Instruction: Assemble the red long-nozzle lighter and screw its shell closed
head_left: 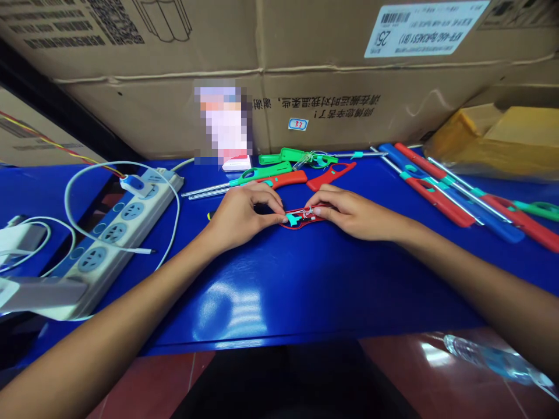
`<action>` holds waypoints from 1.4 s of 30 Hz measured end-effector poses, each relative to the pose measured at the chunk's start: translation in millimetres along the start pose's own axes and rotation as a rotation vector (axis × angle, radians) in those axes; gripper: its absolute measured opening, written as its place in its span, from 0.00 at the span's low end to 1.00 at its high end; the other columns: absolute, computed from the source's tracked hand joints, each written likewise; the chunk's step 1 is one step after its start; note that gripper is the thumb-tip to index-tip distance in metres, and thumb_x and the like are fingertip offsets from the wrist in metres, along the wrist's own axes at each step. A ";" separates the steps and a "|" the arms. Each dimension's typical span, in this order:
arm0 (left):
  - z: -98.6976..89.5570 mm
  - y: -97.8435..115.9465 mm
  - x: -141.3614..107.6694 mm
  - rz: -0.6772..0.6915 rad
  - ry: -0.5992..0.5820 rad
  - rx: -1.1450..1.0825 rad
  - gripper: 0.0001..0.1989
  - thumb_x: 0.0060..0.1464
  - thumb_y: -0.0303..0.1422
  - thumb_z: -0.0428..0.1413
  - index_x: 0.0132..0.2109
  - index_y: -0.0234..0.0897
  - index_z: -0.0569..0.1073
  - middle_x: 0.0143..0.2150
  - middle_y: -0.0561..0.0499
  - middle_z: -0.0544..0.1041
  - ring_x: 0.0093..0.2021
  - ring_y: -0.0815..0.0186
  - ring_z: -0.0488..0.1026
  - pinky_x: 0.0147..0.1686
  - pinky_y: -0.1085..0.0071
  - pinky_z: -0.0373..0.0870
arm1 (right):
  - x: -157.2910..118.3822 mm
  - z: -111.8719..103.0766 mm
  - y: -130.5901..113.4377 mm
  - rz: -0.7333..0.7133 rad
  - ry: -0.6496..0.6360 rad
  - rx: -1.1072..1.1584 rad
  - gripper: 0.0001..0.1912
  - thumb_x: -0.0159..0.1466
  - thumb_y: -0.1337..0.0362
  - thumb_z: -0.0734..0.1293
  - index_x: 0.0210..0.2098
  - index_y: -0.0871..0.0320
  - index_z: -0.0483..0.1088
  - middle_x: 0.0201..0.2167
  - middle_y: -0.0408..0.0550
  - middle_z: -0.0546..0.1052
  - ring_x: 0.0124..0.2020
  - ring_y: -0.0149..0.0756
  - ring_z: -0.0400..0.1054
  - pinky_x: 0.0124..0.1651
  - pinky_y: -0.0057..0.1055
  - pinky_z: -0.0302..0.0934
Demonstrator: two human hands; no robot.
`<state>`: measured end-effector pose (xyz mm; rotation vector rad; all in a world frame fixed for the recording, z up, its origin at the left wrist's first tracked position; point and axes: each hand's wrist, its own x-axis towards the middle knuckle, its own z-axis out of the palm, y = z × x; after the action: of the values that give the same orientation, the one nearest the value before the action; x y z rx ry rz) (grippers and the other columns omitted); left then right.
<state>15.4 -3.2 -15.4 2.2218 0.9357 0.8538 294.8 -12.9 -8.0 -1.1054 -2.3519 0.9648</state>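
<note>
A red lighter half-shell (290, 226) lies open-side up on the blue table, with a teal trigger piece (293, 220), thin wires and small metal parts inside. My left hand (246, 210) pinches at the teal piece on the shell's left end. At the other end, my right hand (349, 212) has thumb and fingers closed on the red shell near the wires. Just behind my hands are a loose red shell half (332, 176), an orange-red handle (288, 179) and a green lighter (271, 171) with a metal tube.
A white power strip (114, 233) with cables is on the left of the blue table (279, 291). Several red and blue lighters (441, 201) lie at right, near a yellow-brown box (502, 137). A phone (225, 125) leans against a large carton (327, 81).
</note>
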 end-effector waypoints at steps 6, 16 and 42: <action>6.1 0.6 -1.9 -0.016 0.046 0.013 0.04 0.60 0.32 0.71 0.35 0.42 0.86 0.39 0.52 0.86 0.44 0.60 0.83 0.53 0.58 0.75 | 0.9 0.0 3.7 0.004 -0.002 0.004 0.14 0.77 0.55 0.61 0.49 0.54 0.76 0.45 0.50 0.76 0.47 0.43 0.73 0.54 0.39 0.65; 11.8 2.1 -5.3 0.029 0.129 0.150 0.04 0.61 0.32 0.70 0.37 0.41 0.84 0.42 0.51 0.86 0.46 0.59 0.82 0.53 0.57 0.76 | 0.9 0.6 8.4 0.013 0.015 0.016 0.12 0.77 0.56 0.62 0.49 0.53 0.76 0.47 0.51 0.80 0.51 0.45 0.74 0.58 0.41 0.65; 18.7 3.0 -8.3 0.109 0.102 0.191 0.04 0.64 0.28 0.67 0.40 0.38 0.80 0.43 0.50 0.85 0.45 0.59 0.80 0.51 0.59 0.74 | 0.9 1.1 5.6 -0.007 -0.036 0.024 0.14 0.78 0.55 0.61 0.50 0.54 0.76 0.48 0.51 0.78 0.50 0.43 0.74 0.57 0.40 0.65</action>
<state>25.8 -16.2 -27.8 2.4304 0.9874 0.9712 296.5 -10.2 -12.7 -1.0786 -2.3649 1.0151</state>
